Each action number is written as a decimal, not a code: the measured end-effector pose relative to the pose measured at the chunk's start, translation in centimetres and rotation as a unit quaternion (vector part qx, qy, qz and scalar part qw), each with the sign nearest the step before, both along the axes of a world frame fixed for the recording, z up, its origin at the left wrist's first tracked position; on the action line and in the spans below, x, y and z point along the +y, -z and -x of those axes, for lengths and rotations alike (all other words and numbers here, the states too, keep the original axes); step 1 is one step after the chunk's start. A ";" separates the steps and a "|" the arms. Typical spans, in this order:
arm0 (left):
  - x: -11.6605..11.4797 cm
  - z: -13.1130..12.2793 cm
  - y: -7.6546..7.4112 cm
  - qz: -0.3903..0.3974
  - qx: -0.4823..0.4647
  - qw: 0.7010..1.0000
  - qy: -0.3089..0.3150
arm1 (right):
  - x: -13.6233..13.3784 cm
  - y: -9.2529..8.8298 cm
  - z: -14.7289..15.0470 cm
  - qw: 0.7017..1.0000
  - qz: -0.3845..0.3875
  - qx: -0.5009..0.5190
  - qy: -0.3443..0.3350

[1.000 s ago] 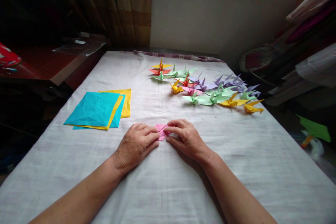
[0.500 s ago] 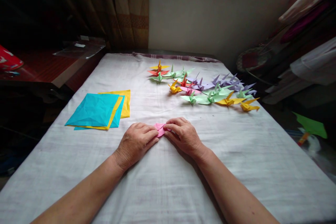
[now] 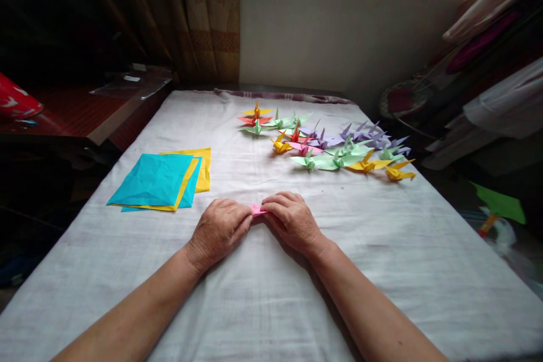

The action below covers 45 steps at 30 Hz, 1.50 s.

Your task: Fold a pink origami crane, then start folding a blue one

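Observation:
A small folded piece of pink paper [image 3: 257,210] lies on the white cloth-covered table [image 3: 254,294], pressed between my two hands. My left hand [image 3: 218,230] rests knuckles up at its left side, fingertips pinching its edge. From the right, my right hand [image 3: 291,220] covers most of the paper with curled fingers and grips it. Only a thin pink strip shows between the fingers.
A stack of blue and yellow paper squares [image 3: 163,180] lies to the left. Several folded paper cranes [image 3: 326,144] in many colours stand at the back right. A dark wooden desk [image 3: 72,113] borders the left, with clutter and cloth on the right.
My hands have closed in on the pink paper, so less of it shows. The camera tilted slightly, shifting the whole scene a little lower in the picture.

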<state>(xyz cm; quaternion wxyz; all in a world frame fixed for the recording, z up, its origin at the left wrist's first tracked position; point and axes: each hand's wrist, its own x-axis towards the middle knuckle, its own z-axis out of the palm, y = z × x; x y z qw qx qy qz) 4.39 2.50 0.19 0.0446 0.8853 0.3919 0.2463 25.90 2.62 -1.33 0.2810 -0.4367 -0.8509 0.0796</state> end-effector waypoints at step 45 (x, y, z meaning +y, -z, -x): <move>-1.0 1.2 -0.3 0.111 -0.014 0.994 0.001 | -1.6 -0.4 1.6 0.996 0.053 0.039 0.060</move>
